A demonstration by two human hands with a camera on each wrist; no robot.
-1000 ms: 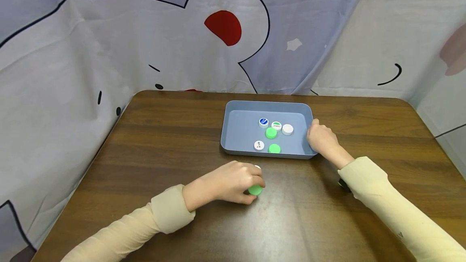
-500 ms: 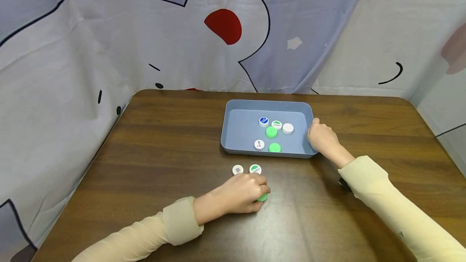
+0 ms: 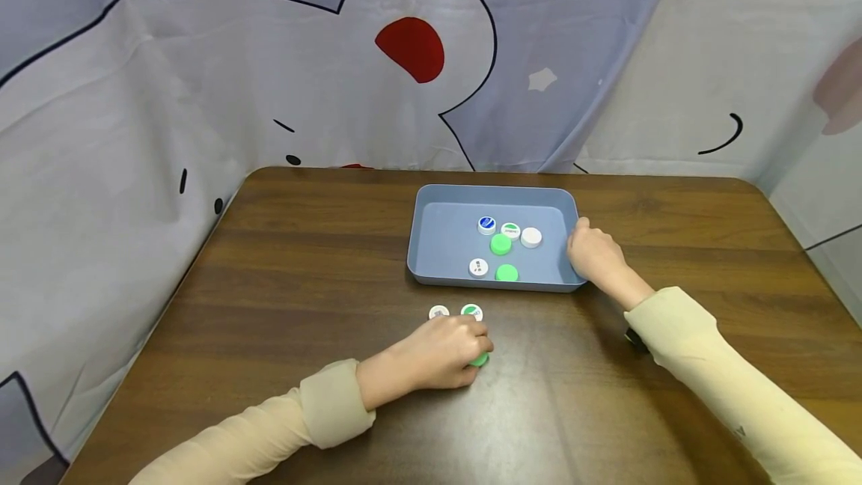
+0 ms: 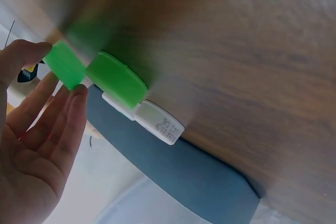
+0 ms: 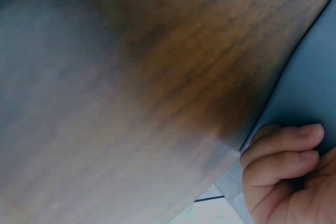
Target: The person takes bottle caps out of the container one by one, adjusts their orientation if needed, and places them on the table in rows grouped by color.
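Note:
My left hand is low over the table in front of the tray, pinching a green bottle cap between thumb and fingertips. Right by it in the left wrist view stands a second green cap, which the hand hides in the head view. Two white caps, one with a printed code and one with a green mark, lie just beyond the knuckles. My right hand grips the right wall of the blue-grey tray; its fingers curl against the tray's side.
Inside the tray lie several caps: a blue-and-white one, plain and printed white ones, and green ones. The wooden table reaches back to a patterned curtain.
The left hand has shifted right and slightly nearer with the green cap, uncovering the two white caps on the table. The right hand and the tray stay in place.

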